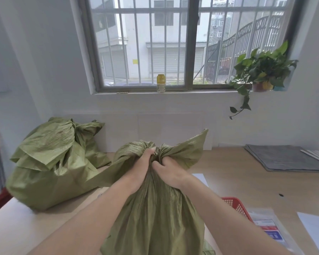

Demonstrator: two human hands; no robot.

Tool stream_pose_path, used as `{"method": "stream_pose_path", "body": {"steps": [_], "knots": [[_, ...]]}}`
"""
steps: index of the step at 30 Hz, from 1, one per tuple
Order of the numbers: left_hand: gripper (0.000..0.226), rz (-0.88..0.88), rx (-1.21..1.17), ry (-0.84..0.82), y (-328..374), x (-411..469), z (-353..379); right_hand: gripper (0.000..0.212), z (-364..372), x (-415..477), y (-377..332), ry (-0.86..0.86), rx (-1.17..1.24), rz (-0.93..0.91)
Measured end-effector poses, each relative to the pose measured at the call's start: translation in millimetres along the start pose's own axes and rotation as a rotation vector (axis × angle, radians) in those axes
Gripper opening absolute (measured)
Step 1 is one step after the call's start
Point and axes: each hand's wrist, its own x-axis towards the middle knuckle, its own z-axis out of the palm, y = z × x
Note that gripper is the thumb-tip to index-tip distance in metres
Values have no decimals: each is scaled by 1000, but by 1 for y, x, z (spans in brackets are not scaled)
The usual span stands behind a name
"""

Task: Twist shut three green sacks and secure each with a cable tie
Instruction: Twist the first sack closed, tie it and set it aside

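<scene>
A green woven sack point(155, 214) stands in front of me on the wooden table point(247, 181), its neck gathered into a bunch. My left hand point(142, 162) grips the bunched neck from the left. My right hand point(168, 172) grips it from the right, just below the loose flap that fans out toward the right. A second green sack point(50, 162) sits at the table's left, its top bunched together. Behind it lies more green sack cloth point(92, 144); I cannot tell if it is a separate sack. No cable tie shows.
A red plastic basket point(238, 206) stands to the right of the near sack, with a clear printed packet point(265, 225) and white paper point(315, 229) beside it. Folded grey cloth point(284, 159) lies at the back right. A bottle point(161, 83) and a potted plant point(261, 74) stand on the windowsill.
</scene>
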Motion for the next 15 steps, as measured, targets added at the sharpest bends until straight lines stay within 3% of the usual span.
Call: {"method": "stream_pose_path", "body": {"steps": [4, 9, 15], "knots": [[58, 53, -60, -129, 3, 0, 0, 30, 2, -2, -1, -49, 28, -57], [60, -40, -185, -336, 8, 1, -9, 29, 5, -1, 3, -153, 42, -24], [65, -36, -168, -411, 10, 5, -12, 21, 15, 8, 8, -81, 60, -67]]}}
